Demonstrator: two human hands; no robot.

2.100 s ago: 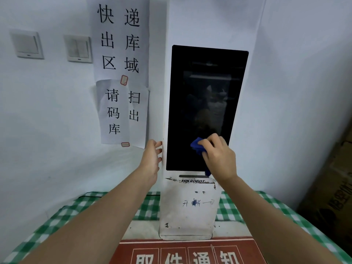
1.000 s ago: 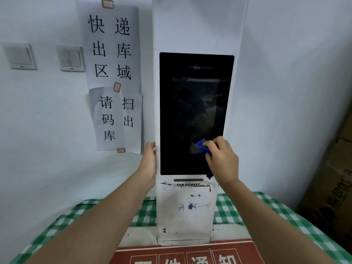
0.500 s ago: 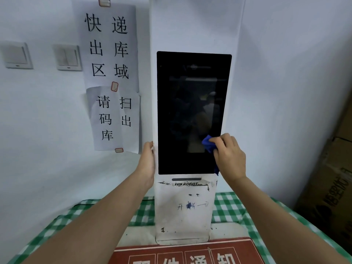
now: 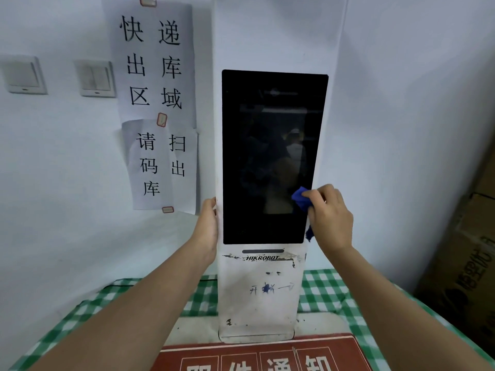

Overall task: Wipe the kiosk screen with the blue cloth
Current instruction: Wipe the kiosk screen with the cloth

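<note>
— Where is the blue cloth (image 4: 301, 200)?
— Bunched in the right hand (image 4: 330, 215), whose curled fingers press it to the lower right part of the black kiosk screen (image 4: 267, 145); a corner of it hangs below the palm at the screen's right edge.
— And the left hand (image 4: 207, 226)?
— Flat and released, fingers straight along the left side of the white kiosk (image 4: 257, 295), just beside the screen's lower left corner.
— What is around it?
— The kiosk stands on a worktop with a green checked cover (image 4: 321, 287). Paper notices (image 4: 158, 103) and two switches (image 4: 59, 76) are on the wall to the left, cardboard boxes (image 4: 466, 263) at the right.
</note>
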